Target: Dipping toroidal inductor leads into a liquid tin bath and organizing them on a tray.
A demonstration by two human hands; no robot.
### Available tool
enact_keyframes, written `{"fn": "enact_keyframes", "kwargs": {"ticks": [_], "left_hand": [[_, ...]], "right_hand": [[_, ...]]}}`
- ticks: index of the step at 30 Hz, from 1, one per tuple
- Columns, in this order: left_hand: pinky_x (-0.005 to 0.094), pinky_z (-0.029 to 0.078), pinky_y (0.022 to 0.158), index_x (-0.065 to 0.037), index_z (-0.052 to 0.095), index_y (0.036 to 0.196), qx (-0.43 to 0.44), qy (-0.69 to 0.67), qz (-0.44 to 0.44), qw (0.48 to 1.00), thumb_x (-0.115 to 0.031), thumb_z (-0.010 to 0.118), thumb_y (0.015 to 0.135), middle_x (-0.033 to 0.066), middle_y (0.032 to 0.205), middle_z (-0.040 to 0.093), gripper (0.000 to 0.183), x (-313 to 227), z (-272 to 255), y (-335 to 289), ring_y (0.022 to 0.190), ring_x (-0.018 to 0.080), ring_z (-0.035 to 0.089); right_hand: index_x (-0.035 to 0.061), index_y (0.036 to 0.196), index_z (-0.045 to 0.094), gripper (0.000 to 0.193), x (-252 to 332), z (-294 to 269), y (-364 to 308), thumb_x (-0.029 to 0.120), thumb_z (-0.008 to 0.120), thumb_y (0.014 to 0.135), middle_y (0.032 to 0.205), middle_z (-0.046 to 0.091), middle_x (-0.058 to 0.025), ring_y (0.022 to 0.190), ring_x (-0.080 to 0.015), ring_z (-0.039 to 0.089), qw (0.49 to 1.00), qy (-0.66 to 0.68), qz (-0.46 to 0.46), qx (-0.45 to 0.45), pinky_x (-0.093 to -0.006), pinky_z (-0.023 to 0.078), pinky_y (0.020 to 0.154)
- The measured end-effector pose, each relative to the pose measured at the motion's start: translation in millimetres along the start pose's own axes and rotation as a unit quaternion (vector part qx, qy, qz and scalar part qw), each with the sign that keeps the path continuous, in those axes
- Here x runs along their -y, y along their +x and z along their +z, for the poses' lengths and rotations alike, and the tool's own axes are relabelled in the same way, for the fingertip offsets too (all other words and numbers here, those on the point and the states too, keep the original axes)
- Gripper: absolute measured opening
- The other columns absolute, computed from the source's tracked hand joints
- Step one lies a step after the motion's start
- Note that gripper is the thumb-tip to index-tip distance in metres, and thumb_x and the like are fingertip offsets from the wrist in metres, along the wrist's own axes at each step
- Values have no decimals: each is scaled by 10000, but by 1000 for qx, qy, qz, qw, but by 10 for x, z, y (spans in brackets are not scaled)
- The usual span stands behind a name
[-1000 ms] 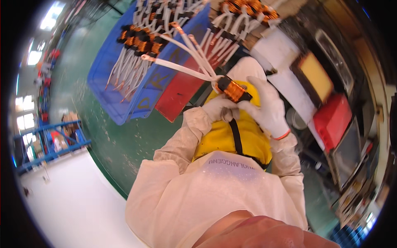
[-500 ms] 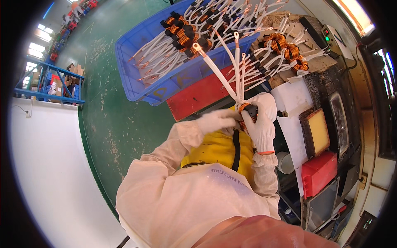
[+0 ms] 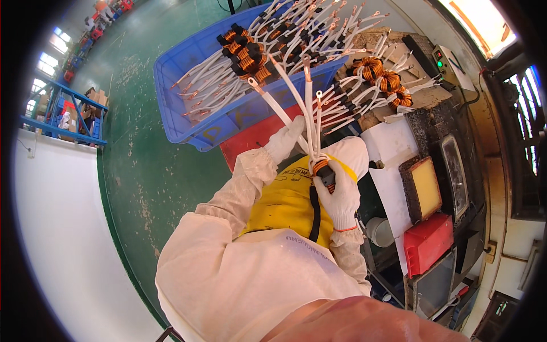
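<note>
A copper-wound coil (image 3: 323,174) with a black block on its side sits in my right hand (image 3: 342,196), which wears a white knitted glove and is closed round it. Several white sleeved leads (image 3: 309,117) rise from the coil and end in copper ring terminals. My left hand (image 3: 286,139), also gloved, is closed on the leftmost lead, partway between the coil and the terminal. The fingers hide part of that lead. Below the coil lies the yellow apron (image 3: 279,199) on my lap.
Ahead stands a blue crate (image 3: 199,134) filled with similar coils, beside a red panel (image 3: 250,137). More coils (image 3: 370,68) lie on the bench at right. Nearer are a yellow-filled tray (image 3: 425,188), a red bin (image 3: 430,242) and a pale cup (image 3: 380,232).
My left hand has moved up from beside the coil onto a lead. The right hand has lowered the coil slightly, and its leads stand more upright.
</note>
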State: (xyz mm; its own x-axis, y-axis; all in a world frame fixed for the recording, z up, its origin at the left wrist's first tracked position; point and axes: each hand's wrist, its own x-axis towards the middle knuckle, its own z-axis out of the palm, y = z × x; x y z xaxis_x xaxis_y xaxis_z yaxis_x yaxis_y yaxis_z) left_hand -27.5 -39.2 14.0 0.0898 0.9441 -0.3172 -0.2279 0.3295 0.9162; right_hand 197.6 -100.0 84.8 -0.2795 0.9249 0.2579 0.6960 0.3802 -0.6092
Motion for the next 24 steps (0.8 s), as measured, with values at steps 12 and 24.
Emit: {"fn": "enact_keyframes", "kwargs": {"ticks": [12, 24], "left_hand": [[343, 502, 897, -62, 689, 1162, -147, 269, -30, 951, -697, 472, 928, 112, 1003, 733, 710, -402, 301, 211, 967, 265, 690], [336, 481, 603, -56, 571, 909, -51, 0, -66, 996, -379, 471, 1015, 64, 737, 586, 354, -291, 393, 510, 664, 179, 592]], "right_hand": [[93, 1190, 649, 462, 69, -86, 9, 237, 803, 778, 981, 716, -165, 893, -337, 706, 1000, 21, 14, 14, -394, 561, 793], [91, 1182, 658, 474, -143, -14, -165, 246, 818, 763, 935, 707, -150, 848, -318, 695, 997, 43, -22, -61, -401, 551, 776]]}}
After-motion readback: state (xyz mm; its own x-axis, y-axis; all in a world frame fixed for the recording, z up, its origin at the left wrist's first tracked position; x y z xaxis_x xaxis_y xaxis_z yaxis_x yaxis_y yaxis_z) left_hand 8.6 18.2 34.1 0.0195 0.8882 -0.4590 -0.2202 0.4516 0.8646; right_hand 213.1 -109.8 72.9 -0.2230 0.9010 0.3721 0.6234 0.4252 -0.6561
